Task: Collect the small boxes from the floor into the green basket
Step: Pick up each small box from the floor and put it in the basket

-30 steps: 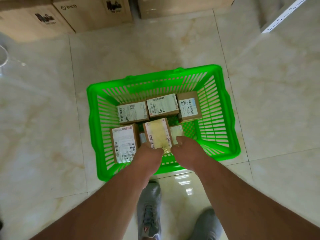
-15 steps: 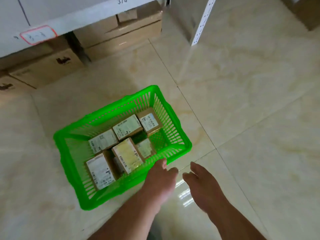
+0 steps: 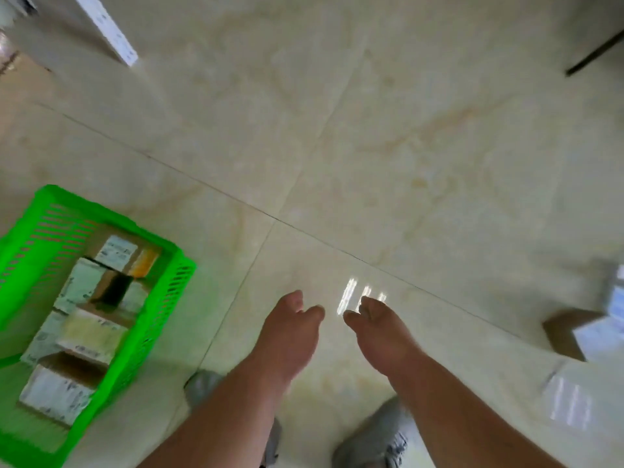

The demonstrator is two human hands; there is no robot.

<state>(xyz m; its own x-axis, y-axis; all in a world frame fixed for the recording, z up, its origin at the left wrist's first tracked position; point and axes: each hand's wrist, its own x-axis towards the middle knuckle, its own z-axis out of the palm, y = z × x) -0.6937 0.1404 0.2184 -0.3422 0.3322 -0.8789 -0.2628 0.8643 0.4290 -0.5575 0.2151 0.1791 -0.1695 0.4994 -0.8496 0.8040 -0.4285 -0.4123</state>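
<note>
The green basket (image 3: 158, 305) stands on the floor at the lower left, holding several small brown boxes with white labels (image 3: 84, 285). My left hand (image 3: 290, 329) and my right hand (image 3: 378, 329) hang side by side over bare floor tile to the right of the basket, fingers loosely curled, holding nothing. At the right edge a small brown box with a white label (image 3: 574, 336) lies on the floor, blurred, well right of my right hand.
Glossy cream floor tiles fill the view. A white shelf upright (image 3: 108, 32) stands at the top left. A dark leg or bar (image 3: 594, 54) crosses the top right corner. My grey shoes (image 3: 374, 437) are at the bottom.
The view has swung right; the basket has slid to the left edge. Both hands left the basket, let go of the box, and now hang over the floor. A box on the floor came into view at right.
</note>
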